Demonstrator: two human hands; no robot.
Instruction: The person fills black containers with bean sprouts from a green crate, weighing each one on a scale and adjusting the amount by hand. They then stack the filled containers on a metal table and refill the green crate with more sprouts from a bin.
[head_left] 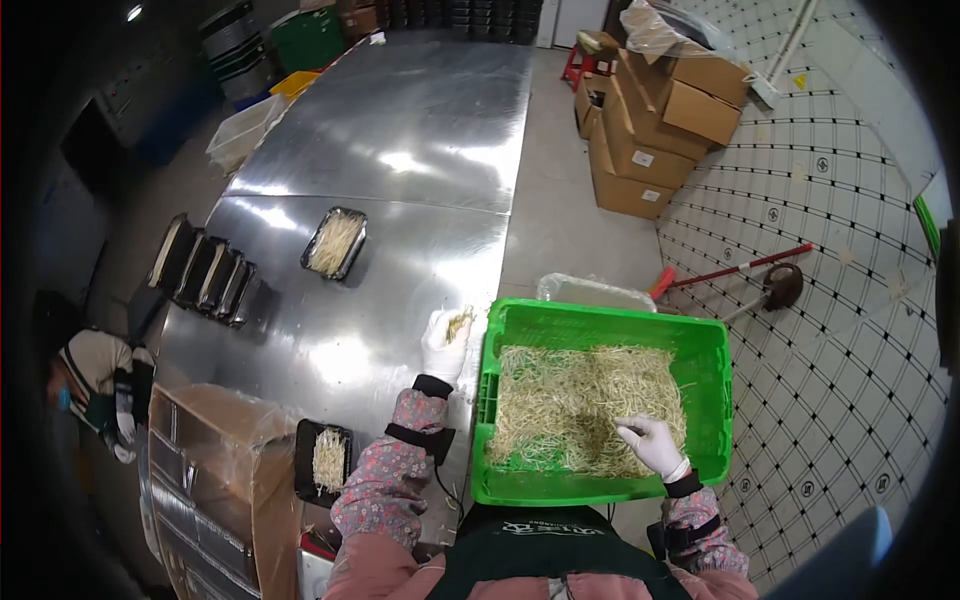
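Note:
A green plastic crate (606, 318) stands in front of me, holding a broad heap of pale bean sprouts (560, 400). My right hand (655, 447), in a white glove, is over the right part of the heap. Its fingers are drawn together in a pinch, and whatever they hold is too small to name. My left hand (443, 345), also gloved, is at the table's edge left of the crate. Curled fingers hold a small clump of yellow-green sprout bits (459, 325). A black tray of bean sprouts (336, 243) lies farther up the metal table (400, 290).
Black trays (205, 270) stand stacked at the table's left edge. Nearer me are another sprout-filled tray (328, 460) and an open cardboard box (225, 420). A co-worker (100, 385) is at far left. Cartons (650, 140) and a red-handled tool (740, 267) are to the right.

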